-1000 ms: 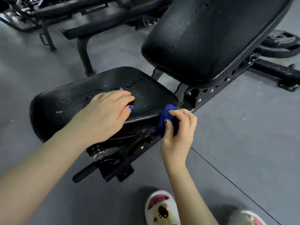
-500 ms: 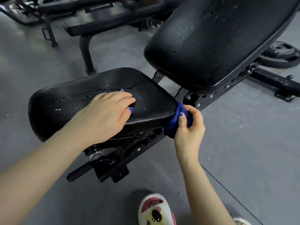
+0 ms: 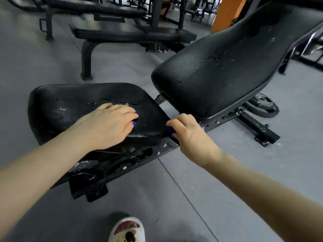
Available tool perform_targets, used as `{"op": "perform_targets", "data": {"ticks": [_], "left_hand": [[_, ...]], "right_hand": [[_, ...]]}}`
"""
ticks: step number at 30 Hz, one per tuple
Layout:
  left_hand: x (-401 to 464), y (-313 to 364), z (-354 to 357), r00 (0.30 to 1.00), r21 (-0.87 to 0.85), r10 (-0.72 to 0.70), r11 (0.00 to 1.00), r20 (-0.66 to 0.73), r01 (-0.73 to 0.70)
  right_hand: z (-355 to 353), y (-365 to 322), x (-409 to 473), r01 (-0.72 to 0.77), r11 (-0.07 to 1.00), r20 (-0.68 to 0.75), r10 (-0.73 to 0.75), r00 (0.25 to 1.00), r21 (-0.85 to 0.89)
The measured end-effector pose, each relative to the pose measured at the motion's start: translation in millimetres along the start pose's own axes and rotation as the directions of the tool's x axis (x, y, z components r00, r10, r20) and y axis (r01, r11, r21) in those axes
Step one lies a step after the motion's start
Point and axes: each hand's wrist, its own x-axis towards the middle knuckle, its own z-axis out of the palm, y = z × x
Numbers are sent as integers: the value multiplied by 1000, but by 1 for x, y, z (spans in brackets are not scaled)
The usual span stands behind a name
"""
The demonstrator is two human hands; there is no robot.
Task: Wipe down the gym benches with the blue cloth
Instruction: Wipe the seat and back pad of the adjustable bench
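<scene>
weight plate (image 3: pixel 264 106), perhaps slipper (image 3: pixel 127 230)

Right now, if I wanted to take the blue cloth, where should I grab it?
Probably the blue cloth at its lower edge by the frame, coming from the near side. The right hand is wrapped over most of it, so only that bit pokes out beside the seat pad.

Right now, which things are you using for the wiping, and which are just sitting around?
For the job:
- crumpled blue cloth, gripped by the right hand
- black padded seat, left hand resting on it
- tilted black padded backrest

Just lying about:
- round black weight plate on the grey floor
- flat black bench behind
- white patterned slipper
</scene>
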Motion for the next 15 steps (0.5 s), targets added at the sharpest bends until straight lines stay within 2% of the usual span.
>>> {"op": "perform_targets", "data": {"ticks": [2,4,9,11,15], "left_hand": [[-1,0,1,1000,12,-5,1000,-3,5],[1,0,2,1000,21,-13,1000,9,13],[31,16,7,999,5,18,1000,-50,-17],[42,23,16,998,-14,17,1000,-57,-18],[45,24,27,998,-51,-36,998,-54,33]], "right_hand": [[-24,12,-4,181,973,120,-165,979,-142],[-43,29,-6,282,932,162,-249,955,-230],[-48,67,25,241,924,103,-220,970,-297],[-32,73,55,305,891,106,-286,952,-336],[3,67,106,402,871,128,-381,916,-282]]}}
